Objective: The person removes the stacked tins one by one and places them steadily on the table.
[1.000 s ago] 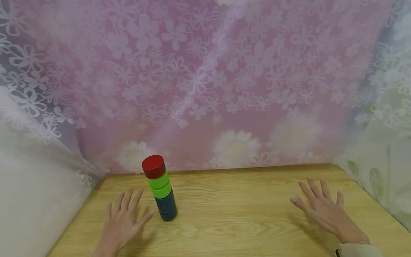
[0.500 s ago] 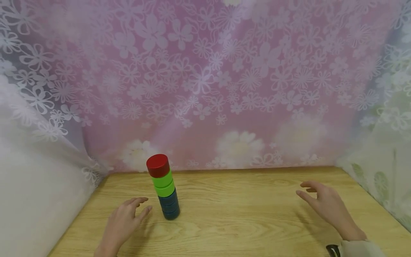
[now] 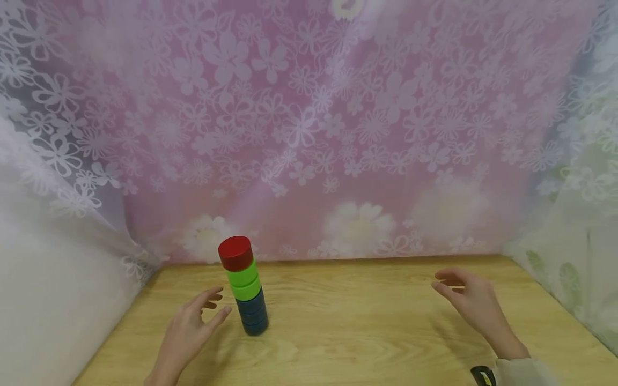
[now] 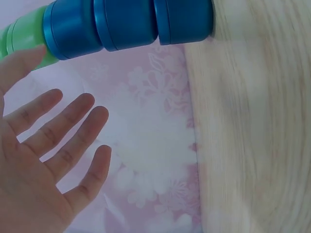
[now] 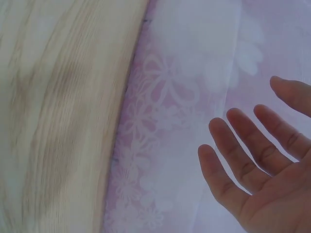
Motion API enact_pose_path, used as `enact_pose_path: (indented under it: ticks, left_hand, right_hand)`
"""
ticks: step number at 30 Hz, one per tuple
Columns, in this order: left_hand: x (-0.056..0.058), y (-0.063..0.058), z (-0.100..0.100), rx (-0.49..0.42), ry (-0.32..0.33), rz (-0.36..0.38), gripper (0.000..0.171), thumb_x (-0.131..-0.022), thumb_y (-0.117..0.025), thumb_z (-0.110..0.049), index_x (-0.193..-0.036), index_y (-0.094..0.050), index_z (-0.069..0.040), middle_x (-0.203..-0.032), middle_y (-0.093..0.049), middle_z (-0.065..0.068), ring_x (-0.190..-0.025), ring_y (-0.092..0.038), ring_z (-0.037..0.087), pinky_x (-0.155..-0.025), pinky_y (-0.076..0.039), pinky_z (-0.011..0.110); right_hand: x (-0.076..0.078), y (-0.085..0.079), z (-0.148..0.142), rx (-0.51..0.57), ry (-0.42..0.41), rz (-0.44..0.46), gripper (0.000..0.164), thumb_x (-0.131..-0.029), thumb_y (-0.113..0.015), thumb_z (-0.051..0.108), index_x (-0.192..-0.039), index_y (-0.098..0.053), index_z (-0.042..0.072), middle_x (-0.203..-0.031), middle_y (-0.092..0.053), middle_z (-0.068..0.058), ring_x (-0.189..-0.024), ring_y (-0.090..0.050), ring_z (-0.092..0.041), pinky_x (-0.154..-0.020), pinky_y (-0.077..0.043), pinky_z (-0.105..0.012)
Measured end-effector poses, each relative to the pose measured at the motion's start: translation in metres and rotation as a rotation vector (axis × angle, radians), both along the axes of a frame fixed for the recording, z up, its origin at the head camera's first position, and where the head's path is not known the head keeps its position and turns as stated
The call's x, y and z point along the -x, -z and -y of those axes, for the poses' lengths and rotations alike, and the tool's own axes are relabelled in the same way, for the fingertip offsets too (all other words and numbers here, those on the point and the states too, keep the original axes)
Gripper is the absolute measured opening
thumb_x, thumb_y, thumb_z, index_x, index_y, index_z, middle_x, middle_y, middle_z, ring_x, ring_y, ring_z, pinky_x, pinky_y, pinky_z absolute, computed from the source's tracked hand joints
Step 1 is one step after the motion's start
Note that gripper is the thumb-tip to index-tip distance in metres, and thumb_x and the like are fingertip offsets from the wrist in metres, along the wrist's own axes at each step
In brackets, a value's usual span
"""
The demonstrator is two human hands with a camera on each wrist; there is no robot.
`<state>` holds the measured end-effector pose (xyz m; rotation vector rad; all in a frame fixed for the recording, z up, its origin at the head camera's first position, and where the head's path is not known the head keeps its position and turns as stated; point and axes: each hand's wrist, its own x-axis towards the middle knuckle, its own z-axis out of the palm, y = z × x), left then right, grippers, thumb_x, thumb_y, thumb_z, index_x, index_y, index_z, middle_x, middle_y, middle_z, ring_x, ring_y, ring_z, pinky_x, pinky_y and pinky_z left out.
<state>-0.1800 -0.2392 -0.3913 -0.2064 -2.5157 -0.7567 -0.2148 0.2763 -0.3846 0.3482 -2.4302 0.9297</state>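
A tower of small round tins stands upright on the wooden table [image 3: 347,321]: a red tin [image 3: 236,254] on top, green tins [image 3: 245,281] below it, and dark blue tins [image 3: 253,313] at the bottom. Just left of the tower my left hand [image 3: 185,329] hovers, thumb and relaxed fingers pointing towards it and holding nothing. In the left wrist view its fingers [image 4: 73,131] are spread beside the blue tins [image 4: 129,22]. Far to the right, my right hand [image 3: 475,308] hangs over the table with fingers loosely bent, palm bare in the right wrist view.
A pink flowered cloth [image 3: 309,134] hangs along the table's back edge. Pale cloth closes in the left side [image 3: 53,257] and the right side [image 3: 579,225]. A dark band [image 3: 483,375] sits at my right wrist.
Both hands have turned from flat, spread and palm down to sideways with fingers gently bent. The right hand has drifted slightly left. The tower still stands.
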Motion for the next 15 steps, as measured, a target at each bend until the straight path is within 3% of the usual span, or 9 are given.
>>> enact_pose_path:
  ticks: [10, 15]
  left_hand:
    - [0.000, -0.005, -0.003, -0.160, 0.023, -0.029, 0.036, -0.099, -0.069, -0.017, -0.129, -0.064, 0.001, -0.111, -0.072, 0.013, -0.094, -0.069, 0.028, -0.079, -0.054, 0.048]
    - [-0.002, -0.012, -0.005, -0.212, 0.050, -0.030, 0.041, -0.098, -0.070, -0.018, -0.134, -0.061, 0.001, -0.116, -0.071, 0.015, -0.097, -0.069, 0.030, -0.081, -0.054, 0.048]
  right_hand:
    - [0.001, -0.011, 0.020, 0.037, -0.020, 0.043, 0.019, -0.092, -0.076, 0.008, -0.110, -0.072, 0.001, -0.106, -0.072, -0.013, -0.089, -0.067, -0.016, -0.073, -0.057, -0.023]
    - [0.004, -0.018, 0.032, 0.053, -0.037, 0.044, 0.021, -0.094, -0.074, 0.007, -0.113, -0.070, -0.001, -0.109, -0.071, -0.016, -0.091, -0.067, -0.021, -0.075, -0.056, -0.022]
